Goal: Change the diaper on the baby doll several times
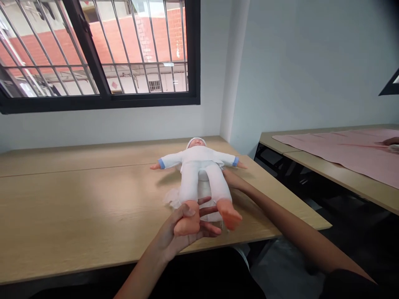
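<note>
A baby doll in a white suit with blue cuffs and a white cap lies on its back on the wooden table, arms spread, legs raised toward me. My left hand grips the doll's foot from below, thumb on top. My right hand reaches under the doll's back and hip; its fingers are hidden behind the doll. A thin white sheet or diaper lies beneath the doll's bottom.
The wall with a barred window stands behind the table. To the right, across a dark gap, a second table carries a pink cloth. Another person's hand shows at the far right edge.
</note>
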{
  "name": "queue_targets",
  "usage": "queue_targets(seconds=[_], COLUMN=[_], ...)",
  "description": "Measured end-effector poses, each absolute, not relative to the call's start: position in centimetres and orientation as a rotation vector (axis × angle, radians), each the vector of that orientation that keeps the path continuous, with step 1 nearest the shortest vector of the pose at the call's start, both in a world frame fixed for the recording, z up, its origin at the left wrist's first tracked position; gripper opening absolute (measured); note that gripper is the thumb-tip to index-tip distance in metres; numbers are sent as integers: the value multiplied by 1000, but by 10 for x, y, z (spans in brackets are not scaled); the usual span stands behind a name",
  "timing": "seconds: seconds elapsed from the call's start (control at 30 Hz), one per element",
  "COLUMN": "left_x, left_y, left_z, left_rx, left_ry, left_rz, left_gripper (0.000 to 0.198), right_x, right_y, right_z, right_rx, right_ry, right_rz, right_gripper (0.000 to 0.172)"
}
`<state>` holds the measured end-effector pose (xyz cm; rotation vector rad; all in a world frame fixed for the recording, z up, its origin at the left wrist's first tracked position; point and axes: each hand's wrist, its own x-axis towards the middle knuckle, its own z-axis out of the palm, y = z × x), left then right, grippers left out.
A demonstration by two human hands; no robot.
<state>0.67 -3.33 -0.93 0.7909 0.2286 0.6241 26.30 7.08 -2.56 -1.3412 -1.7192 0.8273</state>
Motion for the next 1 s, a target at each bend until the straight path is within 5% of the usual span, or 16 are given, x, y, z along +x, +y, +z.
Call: queue_targets(seconds=[0.23,0.53,1.0], left_x=[-4,-4,-13], left_y=[-29,-16,11], left_z=[-16,-27,8], left_rx=[789,683,802], left_ry=[282,436,621], left_rz=[581,628,645], left_gripper=[52,39,26], right_x=[278,254,226], right_y=[65,40,26], right_z=[-22,-15,-15], right_rx=[-1426,-1223,-1140], right_ry=[-1657,-1361,-1358], right_rz=[1005,1546,1597], right_gripper=[20,61,54])
